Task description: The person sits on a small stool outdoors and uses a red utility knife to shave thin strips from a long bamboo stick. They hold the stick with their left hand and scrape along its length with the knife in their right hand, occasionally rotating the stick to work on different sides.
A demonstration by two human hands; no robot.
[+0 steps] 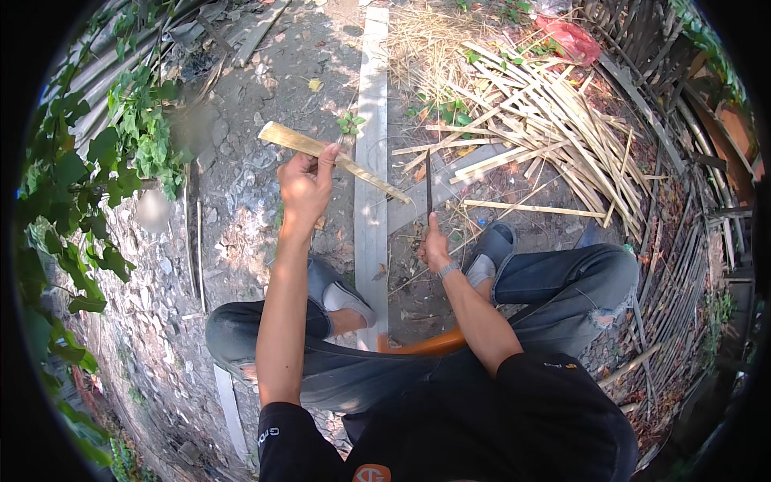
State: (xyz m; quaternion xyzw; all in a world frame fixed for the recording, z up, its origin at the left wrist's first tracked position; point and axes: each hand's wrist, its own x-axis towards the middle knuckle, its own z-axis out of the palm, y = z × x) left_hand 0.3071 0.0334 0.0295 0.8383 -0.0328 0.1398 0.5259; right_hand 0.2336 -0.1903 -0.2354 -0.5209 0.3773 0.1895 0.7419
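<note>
My left hand (307, 183) is closed around a strip of split bamboo (291, 140), with the thumb laid along it. The piece slants from its broad end at the upper left down to a thin tip near the middle. Lower and to the right, my right hand (434, 246) is wrapped round the handle of a knife. Its long, narrow dark blade (429, 181) points away from me, with my thumb toward its base. The blade stands just right of the bamboo's thin tip, apart from it. The knife's handle is mostly hidden in my fist.
A loose pile of split bamboo strips (562, 136) lies at the far right, beside straw-like shavings (426, 60) and a red plastic bag (569, 40). A long grey board (371, 104) runs between my feet. Orange seat edge (430, 344) shows beneath me. Leafy vines (100, 153) hang left.
</note>
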